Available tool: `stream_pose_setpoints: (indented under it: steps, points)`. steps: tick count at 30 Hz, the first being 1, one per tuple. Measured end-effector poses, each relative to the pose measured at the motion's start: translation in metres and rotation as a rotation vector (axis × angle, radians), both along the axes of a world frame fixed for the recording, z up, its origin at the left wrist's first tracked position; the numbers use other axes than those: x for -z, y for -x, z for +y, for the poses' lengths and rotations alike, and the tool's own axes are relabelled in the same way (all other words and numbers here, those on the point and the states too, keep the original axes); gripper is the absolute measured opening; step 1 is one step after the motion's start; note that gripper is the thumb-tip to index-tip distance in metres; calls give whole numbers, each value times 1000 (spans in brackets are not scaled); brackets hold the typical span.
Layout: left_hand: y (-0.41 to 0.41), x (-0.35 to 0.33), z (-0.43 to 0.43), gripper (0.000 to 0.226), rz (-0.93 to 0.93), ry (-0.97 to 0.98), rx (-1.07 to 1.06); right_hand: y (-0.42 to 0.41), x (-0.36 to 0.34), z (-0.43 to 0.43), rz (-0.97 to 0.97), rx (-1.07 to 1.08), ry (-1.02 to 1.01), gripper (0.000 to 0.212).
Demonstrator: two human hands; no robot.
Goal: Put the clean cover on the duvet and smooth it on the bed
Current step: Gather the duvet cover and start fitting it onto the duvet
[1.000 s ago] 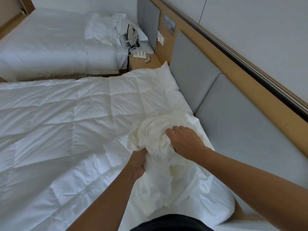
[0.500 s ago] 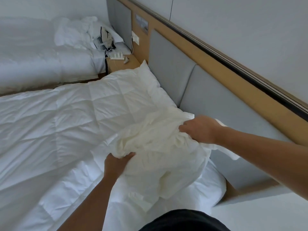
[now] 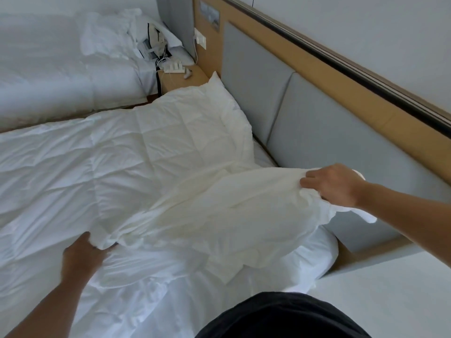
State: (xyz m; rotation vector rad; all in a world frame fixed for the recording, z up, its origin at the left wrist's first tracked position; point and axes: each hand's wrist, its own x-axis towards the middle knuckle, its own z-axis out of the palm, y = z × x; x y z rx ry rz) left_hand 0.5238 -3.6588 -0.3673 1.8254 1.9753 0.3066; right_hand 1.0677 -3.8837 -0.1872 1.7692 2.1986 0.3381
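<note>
- Head view: my right hand (image 3: 334,186) curls its fingers round one bunched edge of the cover (image 3: 207,215), held up near the headboard (image 3: 317,132).
- My left hand (image 3: 80,254) pinches the opposite edge, low against the duvet (image 3: 109,154).
- The cover hangs crumpled between them, over the quilted duvet.
- To do this well, I judge I must find the true corners, keep both grips firm and draw the cloth taut before opening it.

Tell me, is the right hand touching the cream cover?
Touching. The head view shows the right hand pinching a bunched edge of the cover, fingers curled into the fabric.
</note>
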Motion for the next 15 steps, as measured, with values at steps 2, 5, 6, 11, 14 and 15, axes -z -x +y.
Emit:
stream_pose_setpoints:
  steps: [2, 5, 6, 11, 14, 15]
  points:
    - [17, -2, 8, 58, 67, 11, -8, -2, 1, -9, 42, -7, -27, 41]
    - [23, 3, 17, 61, 74, 119, -102, 6, 0, -10, 93, -25, -94, 40]
    - [18, 6, 19, 61, 62, 152, -131, 8, -1, -8, 107, -16, -128, 39]
    - [-95, -18, -24, 85, -60, -97, 54, 13, -19, 8, 191, 41, -235, 43]
    - [-187, -55, -94, 90, -347, -372, 514, 18, -22, 15, 196, -15, -248, 49]
    - [-216, -67, -116, 98, -345, -328, 653, 20, -22, 17, 198, -45, -256, 51]
